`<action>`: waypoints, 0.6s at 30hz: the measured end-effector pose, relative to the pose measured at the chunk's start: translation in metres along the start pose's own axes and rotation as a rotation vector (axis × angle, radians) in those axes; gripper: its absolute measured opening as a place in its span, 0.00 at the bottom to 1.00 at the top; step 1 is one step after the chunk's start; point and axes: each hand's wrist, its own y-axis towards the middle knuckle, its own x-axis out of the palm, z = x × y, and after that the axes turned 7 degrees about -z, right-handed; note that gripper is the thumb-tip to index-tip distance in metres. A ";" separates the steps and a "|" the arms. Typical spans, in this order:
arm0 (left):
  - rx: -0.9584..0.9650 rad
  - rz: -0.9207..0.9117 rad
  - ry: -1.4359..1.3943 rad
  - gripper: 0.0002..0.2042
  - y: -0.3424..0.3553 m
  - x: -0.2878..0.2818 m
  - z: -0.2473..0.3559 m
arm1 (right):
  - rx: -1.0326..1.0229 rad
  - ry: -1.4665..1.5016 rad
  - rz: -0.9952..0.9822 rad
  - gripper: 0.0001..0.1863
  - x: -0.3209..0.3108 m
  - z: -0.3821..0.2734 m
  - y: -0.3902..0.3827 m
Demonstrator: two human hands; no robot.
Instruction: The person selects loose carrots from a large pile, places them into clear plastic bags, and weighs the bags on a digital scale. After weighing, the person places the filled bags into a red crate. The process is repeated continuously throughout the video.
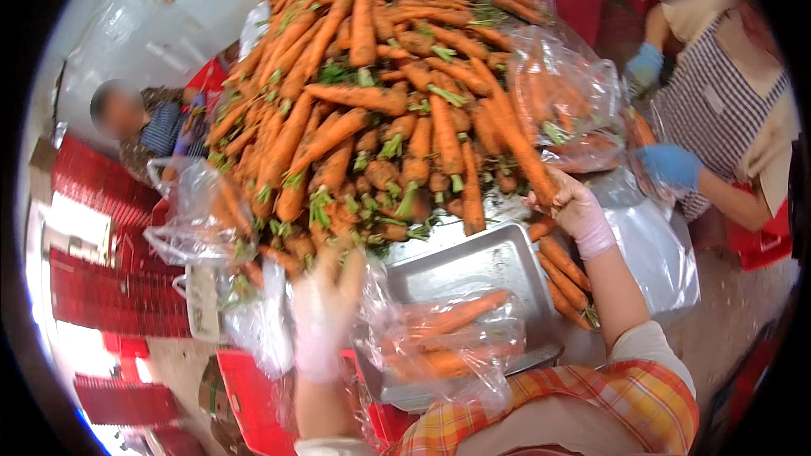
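Note:
A large heap of carrots (363, 29) with trimmed green tops and soil on some roots fills the table. My right hand (583, 213), in a pale thin glove, is closed around the end of a long carrot (517, 137) at the heap's right side. At the heap's front left, my left hand (323, 308), gloved too, reaches among the carrot tops; motion smears its fingers, so I cannot make out any hold. Between my forearms sits a metal tray (503, 245), and a clear plastic bag (494, 333) with a few carrots lies in it.
Several loose carrots (564, 274) lie right of the tray. A filled clear bag (562, 93) leans on the heap, with flat plastic bags (650, 257) nearby. Blue-gloved co-workers stand right (718, 93) and far left (156, 122). Red crates (118, 291) are stacked left.

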 end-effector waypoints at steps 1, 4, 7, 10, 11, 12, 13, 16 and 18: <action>0.006 0.119 0.049 0.19 0.015 -0.008 -0.013 | 0.016 -0.127 0.086 0.40 -0.006 0.004 0.001; 0.126 0.575 0.176 0.20 0.074 -0.012 -0.057 | 0.139 -0.518 0.288 0.40 -0.036 0.026 0.009; 0.223 0.541 0.303 0.22 0.122 -0.009 -0.075 | 0.168 -0.728 0.331 0.40 -0.042 0.035 0.017; 0.195 0.422 0.332 0.22 0.159 0.004 -0.073 | 0.159 -0.800 0.260 0.40 -0.028 0.030 0.014; 0.170 0.361 0.394 0.20 0.168 0.004 -0.068 | 0.120 -0.797 0.250 0.40 -0.025 0.031 0.012; 0.145 0.297 0.459 0.18 0.173 0.002 -0.061 | 0.083 -0.789 0.242 0.40 -0.020 0.032 0.008; 0.154 0.307 0.459 0.17 0.172 0.000 -0.058 | 0.099 -0.736 0.239 0.39 -0.009 0.029 0.002; 0.184 0.373 0.368 0.15 0.154 -0.008 -0.059 | 0.036 -1.042 0.305 0.37 0.000 0.027 -0.007; 0.242 0.460 0.180 0.13 0.132 -0.011 -0.069 | 0.121 -1.108 0.391 0.32 0.009 0.018 -0.012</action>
